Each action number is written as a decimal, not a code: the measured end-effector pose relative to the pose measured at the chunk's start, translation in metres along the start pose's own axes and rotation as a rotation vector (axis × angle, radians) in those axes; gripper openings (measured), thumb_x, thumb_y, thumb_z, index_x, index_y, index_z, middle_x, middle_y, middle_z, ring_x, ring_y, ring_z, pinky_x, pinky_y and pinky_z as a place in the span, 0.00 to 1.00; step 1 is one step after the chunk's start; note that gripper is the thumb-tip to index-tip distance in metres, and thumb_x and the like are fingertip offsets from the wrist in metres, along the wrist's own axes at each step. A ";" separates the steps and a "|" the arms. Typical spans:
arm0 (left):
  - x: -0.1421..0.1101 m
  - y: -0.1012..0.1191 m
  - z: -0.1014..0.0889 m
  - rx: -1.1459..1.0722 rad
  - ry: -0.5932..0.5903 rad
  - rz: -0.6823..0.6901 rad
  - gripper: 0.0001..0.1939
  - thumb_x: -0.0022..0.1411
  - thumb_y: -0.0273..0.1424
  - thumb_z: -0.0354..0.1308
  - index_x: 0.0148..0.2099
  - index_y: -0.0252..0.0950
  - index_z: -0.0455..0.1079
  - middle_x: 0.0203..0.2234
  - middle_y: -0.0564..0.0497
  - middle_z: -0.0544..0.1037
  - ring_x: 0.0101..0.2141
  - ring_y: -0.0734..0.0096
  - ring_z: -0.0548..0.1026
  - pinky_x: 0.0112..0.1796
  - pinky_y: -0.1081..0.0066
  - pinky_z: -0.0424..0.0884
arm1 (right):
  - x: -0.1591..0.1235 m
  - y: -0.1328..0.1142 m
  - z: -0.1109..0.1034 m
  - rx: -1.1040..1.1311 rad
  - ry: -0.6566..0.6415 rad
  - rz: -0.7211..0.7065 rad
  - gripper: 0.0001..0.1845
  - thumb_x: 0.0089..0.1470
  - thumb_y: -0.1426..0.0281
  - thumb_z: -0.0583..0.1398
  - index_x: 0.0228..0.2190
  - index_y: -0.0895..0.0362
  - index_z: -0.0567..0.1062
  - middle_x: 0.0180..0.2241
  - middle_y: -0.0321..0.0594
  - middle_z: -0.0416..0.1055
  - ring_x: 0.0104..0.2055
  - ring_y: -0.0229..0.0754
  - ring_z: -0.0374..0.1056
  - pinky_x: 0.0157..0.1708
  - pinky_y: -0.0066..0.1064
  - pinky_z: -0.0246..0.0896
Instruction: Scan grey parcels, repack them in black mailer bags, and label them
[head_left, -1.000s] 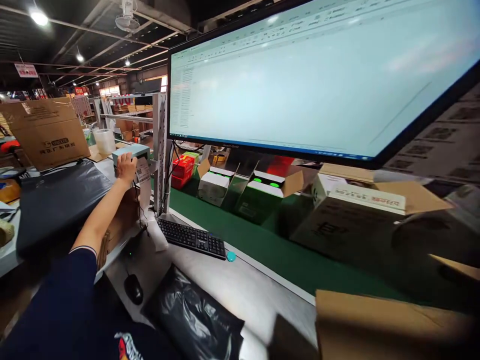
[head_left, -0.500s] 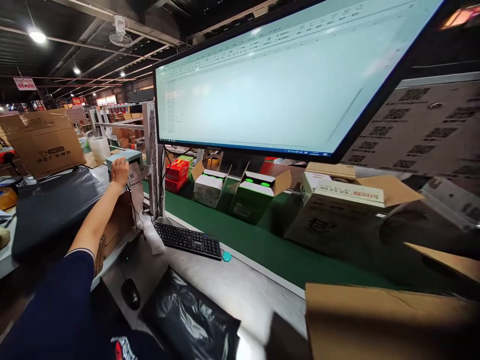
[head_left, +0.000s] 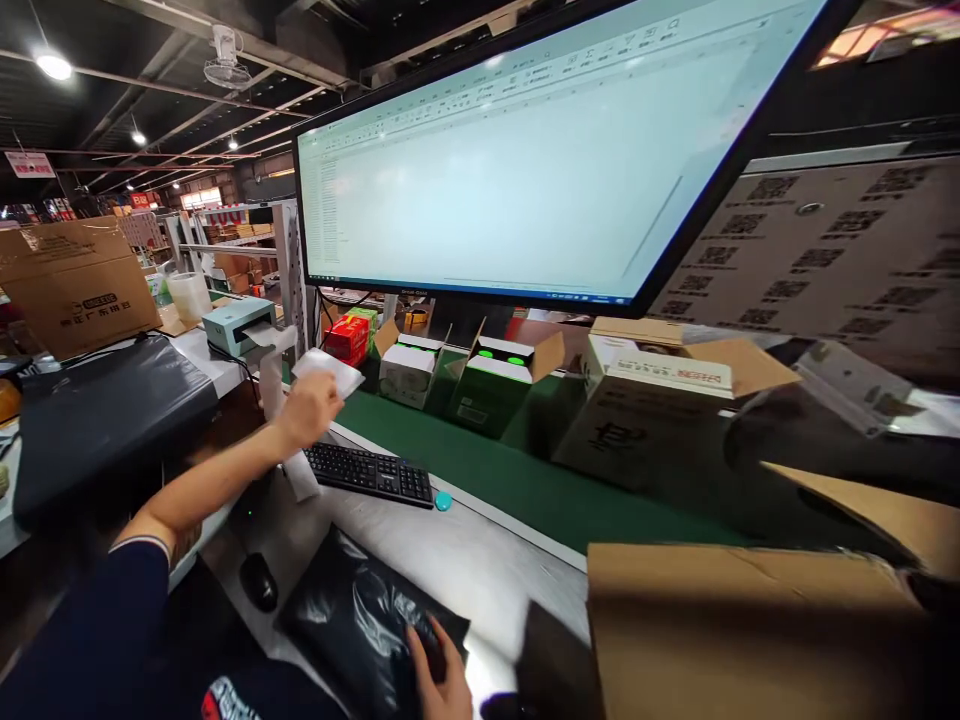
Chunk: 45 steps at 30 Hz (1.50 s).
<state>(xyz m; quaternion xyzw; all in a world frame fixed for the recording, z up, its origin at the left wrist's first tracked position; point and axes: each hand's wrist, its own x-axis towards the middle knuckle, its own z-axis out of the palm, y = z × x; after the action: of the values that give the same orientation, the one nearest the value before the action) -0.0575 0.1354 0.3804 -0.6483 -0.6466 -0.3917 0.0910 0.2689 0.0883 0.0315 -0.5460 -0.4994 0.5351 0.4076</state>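
Note:
My left hand [head_left: 306, 410] holds a white printed label [head_left: 328, 371] in the air above the left end of the black keyboard [head_left: 370, 472]. The label printer [head_left: 238, 325], pale green, sits behind it on the left bench with a paper strip hanging from its slot. My right hand [head_left: 442, 680] rests with fingers spread on a black plastic mailer bag [head_left: 360, 625] lying on the grey table in front of me.
A large monitor [head_left: 525, 170] shows a spreadsheet. Behind the keyboard runs a green conveyor belt [head_left: 517, 480] carrying open cartons [head_left: 480, 385]. A brown cardboard box [head_left: 750, 630] sits at the near right, a black mouse [head_left: 259, 582] at the near left, a black bag stack [head_left: 105, 410] on the left bench.
My left hand left the printer and came toward the keyboard with a label in it. My right hand has come into view on the black bag. The view shifted right.

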 end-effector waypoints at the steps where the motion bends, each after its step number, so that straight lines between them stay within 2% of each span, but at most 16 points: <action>1: -0.028 0.022 0.015 -0.198 -0.039 0.042 0.07 0.68 0.36 0.62 0.35 0.43 0.73 0.45 0.41 0.82 0.51 0.52 0.78 0.57 0.53 0.74 | 0.002 -0.022 0.012 0.100 -0.066 0.017 0.42 0.40 0.38 0.69 0.50 0.50 0.81 0.57 0.53 0.81 0.64 0.70 0.74 0.65 0.60 0.73; 3: -0.086 0.057 0.040 -0.571 -0.142 -0.031 0.10 0.68 0.42 0.63 0.37 0.43 0.74 0.47 0.43 0.81 0.49 0.57 0.79 0.52 0.57 0.77 | 0.002 -0.062 0.035 0.365 -0.237 0.040 0.41 0.45 0.37 0.67 0.52 0.49 0.81 0.61 0.52 0.78 0.65 0.65 0.74 0.64 0.59 0.73; 5: -0.138 0.076 0.057 -0.866 -0.202 -0.228 0.15 0.66 0.47 0.67 0.36 0.43 0.73 0.47 0.44 0.81 0.45 0.61 0.80 0.47 0.61 0.77 | -0.004 -0.091 0.049 0.614 -0.354 0.047 0.37 0.49 0.37 0.64 0.50 0.49 0.82 0.61 0.51 0.78 0.63 0.61 0.76 0.59 0.58 0.76; 7: -0.177 0.077 0.066 -1.079 -0.190 -0.461 0.22 0.60 0.52 0.70 0.33 0.41 0.69 0.44 0.45 0.81 0.41 0.64 0.79 0.43 0.63 0.78 | -0.012 -0.105 0.053 0.728 -0.322 0.062 0.31 0.49 0.40 0.66 0.44 0.50 0.83 0.55 0.50 0.82 0.57 0.57 0.79 0.51 0.51 0.80; 10: -0.219 0.055 0.077 -1.248 -0.176 -0.757 0.28 0.55 0.55 0.72 0.32 0.40 0.64 0.41 0.49 0.81 0.39 0.67 0.78 0.42 0.64 0.79 | -0.028 -0.100 0.046 0.646 -0.157 0.150 0.25 0.41 0.50 0.74 0.36 0.53 0.82 0.41 0.43 0.84 0.42 0.48 0.79 0.37 0.36 0.76; 14: -0.266 0.014 0.102 -1.013 -0.273 -0.939 0.28 0.53 0.56 0.71 0.33 0.40 0.63 0.40 0.49 0.81 0.36 0.69 0.80 0.39 0.64 0.81 | -0.052 -0.064 0.034 0.301 0.018 0.151 0.26 0.41 0.46 0.73 0.25 0.56 0.77 0.28 0.39 0.78 0.33 0.42 0.70 0.36 0.33 0.67; 19: -0.310 -0.010 0.133 -0.557 -0.523 -0.978 0.17 0.64 0.48 0.61 0.35 0.41 0.66 0.23 0.56 0.75 0.25 0.67 0.78 0.31 0.66 0.78 | -0.062 -0.018 0.034 -0.233 0.184 0.070 0.28 0.53 0.43 0.62 0.25 0.55 0.78 0.34 0.47 0.80 0.39 0.49 0.72 0.43 0.40 0.69; 22: -0.318 -0.018 0.149 -0.375 -0.597 -0.939 0.11 0.68 0.39 0.58 0.35 0.40 0.68 0.24 0.54 0.77 0.27 0.66 0.79 0.36 0.66 0.77 | -0.053 -0.003 0.043 -0.373 0.203 0.072 0.21 0.57 0.51 0.61 0.25 0.54 0.78 0.39 0.48 0.80 0.45 0.51 0.72 0.51 0.43 0.67; 26: -0.315 -0.027 0.164 -0.135 -0.715 -0.841 0.08 0.69 0.32 0.58 0.35 0.38 0.71 0.36 0.43 0.84 0.45 0.55 0.83 0.52 0.59 0.76 | -0.040 0.007 0.051 -0.717 0.145 0.096 0.16 0.61 0.59 0.62 0.28 0.55 0.79 0.46 0.50 0.76 0.51 0.52 0.67 0.57 0.45 0.62; 30: -0.311 -0.023 0.164 0.030 -0.787 -0.752 0.10 0.71 0.31 0.56 0.49 0.34 0.76 0.52 0.32 0.83 0.56 0.44 0.81 0.57 0.50 0.74 | -0.045 0.017 0.048 -0.913 0.160 0.107 0.17 0.64 0.58 0.62 0.40 0.59 0.81 0.51 0.57 0.75 0.56 0.58 0.65 0.60 0.50 0.60; 33: -0.308 -0.015 0.167 0.063 -0.795 -0.409 0.23 0.76 0.34 0.50 0.67 0.31 0.69 0.69 0.29 0.71 0.70 0.44 0.68 0.68 0.48 0.65 | -0.054 0.025 0.051 -0.946 0.135 -0.046 0.29 0.69 0.59 0.55 0.63 0.63 0.72 0.67 0.62 0.68 0.69 0.61 0.60 0.69 0.53 0.56; 35: -0.306 -0.012 0.174 0.020 -0.839 -0.090 0.28 0.79 0.34 0.42 0.74 0.32 0.62 0.75 0.35 0.63 0.76 0.49 0.57 0.74 0.48 0.53 | -0.057 0.029 0.059 -0.974 -0.050 -0.185 0.33 0.72 0.62 0.50 0.72 0.62 0.62 0.75 0.57 0.57 0.78 0.57 0.50 0.76 0.55 0.44; 37: -0.304 -0.015 0.183 -0.012 -0.891 0.070 0.30 0.79 0.34 0.36 0.77 0.34 0.58 0.77 0.39 0.59 0.77 0.50 0.52 0.75 0.42 0.44 | -0.059 0.032 0.068 -1.002 -0.230 -0.211 0.35 0.72 0.63 0.47 0.75 0.61 0.57 0.78 0.52 0.51 0.81 0.54 0.44 0.79 0.56 0.34; 40: -0.303 -0.034 0.191 0.053 -0.878 -0.061 0.31 0.77 0.37 0.46 0.76 0.32 0.59 0.78 0.33 0.55 0.78 0.40 0.49 0.73 0.31 0.38 | -0.061 0.031 0.067 -0.989 -0.213 -0.039 0.37 0.72 0.62 0.48 0.76 0.64 0.53 0.80 0.53 0.44 0.83 0.56 0.38 0.80 0.59 0.29; 43: -0.297 -0.065 0.190 -0.058 -0.711 -0.503 0.38 0.69 0.35 0.60 0.76 0.28 0.58 0.79 0.30 0.48 0.79 0.40 0.45 0.75 0.36 0.41 | -0.061 0.021 0.051 -0.776 -0.003 0.172 0.43 0.69 0.61 0.54 0.75 0.71 0.50 0.80 0.61 0.38 0.83 0.60 0.35 0.80 0.56 0.35; 45: -0.287 -0.083 0.189 -0.248 -0.583 -0.803 0.42 0.65 0.35 0.64 0.75 0.26 0.58 0.78 0.28 0.53 0.78 0.44 0.51 0.75 0.45 0.49 | -0.055 0.006 0.042 -0.472 0.141 0.316 0.46 0.64 0.63 0.59 0.74 0.72 0.51 0.78 0.66 0.44 0.82 0.60 0.41 0.79 0.53 0.44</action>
<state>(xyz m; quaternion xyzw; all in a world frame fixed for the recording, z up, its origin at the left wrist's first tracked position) -0.0180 0.0460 0.0410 -0.4371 -0.7919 -0.2724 -0.3281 0.2317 0.0295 0.0311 -0.7328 -0.4892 0.4216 0.2144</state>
